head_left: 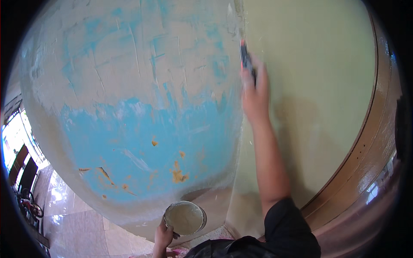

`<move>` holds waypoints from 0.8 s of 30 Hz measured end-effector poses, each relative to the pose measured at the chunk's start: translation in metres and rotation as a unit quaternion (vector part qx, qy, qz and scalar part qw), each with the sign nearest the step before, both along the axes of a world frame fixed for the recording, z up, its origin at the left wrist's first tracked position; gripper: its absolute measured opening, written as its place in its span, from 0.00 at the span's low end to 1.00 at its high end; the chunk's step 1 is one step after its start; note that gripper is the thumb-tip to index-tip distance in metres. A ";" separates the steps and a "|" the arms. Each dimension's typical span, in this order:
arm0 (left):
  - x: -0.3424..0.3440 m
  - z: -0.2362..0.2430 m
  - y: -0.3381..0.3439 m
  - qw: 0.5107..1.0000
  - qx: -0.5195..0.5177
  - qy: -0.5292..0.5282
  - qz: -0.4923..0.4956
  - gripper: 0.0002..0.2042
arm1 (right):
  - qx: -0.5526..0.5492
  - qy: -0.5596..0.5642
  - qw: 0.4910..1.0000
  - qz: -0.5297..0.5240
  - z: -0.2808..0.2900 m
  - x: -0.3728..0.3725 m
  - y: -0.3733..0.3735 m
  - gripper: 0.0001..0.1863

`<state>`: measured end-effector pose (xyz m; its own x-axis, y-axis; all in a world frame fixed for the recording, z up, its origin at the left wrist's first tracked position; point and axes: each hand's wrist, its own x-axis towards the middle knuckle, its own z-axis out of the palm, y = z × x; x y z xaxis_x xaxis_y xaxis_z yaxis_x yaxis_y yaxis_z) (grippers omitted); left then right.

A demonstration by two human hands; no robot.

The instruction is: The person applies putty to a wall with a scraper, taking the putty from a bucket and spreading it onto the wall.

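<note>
My right hand (254, 90) is raised and closed on a putty knife (248, 60) with a dark handle, slightly blurred, at the corner between a blue wall and a pale green one. The blue wall (146, 129) is coated with greyish filler on its upper part and has rusty-orange patches lower down. At the bottom, my left hand (164, 236) grips a round container (185, 217) of creamy filler by its side.
The pale green wall (318, 73) ends on the right at a curved brown wooden trim (365, 150). At the left are a tiled floor (73, 219), a bright opening (13, 133) and a bicycle (32, 204). A cloth (217, 234) lies at the wall's foot.
</note>
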<state>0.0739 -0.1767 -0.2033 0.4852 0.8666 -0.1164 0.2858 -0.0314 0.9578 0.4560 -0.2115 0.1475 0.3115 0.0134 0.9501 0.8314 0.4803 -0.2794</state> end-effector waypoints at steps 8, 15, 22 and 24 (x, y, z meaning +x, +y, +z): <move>-0.009 0.002 0.006 0.999 -0.025 -0.044 0.011 0.26 | -0.045 -0.043 0.956 -0.286 0.142 0.049 0.016 0.22; -0.009 0.008 0.015 0.999 -0.017 -0.037 -0.009 0.28 | -0.217 -0.006 0.937 -0.275 0.049 0.032 0.012 0.22; -0.005 0.028 0.014 1.000 -0.006 0.002 -0.027 0.29 | -0.052 -0.018 0.977 -0.205 0.034 0.034 -0.005 0.21; -0.002 0.030 0.015 0.999 -0.005 0.000 -0.036 0.27 | -0.028 -0.023 0.970 -0.242 0.086 0.029 -0.010 0.21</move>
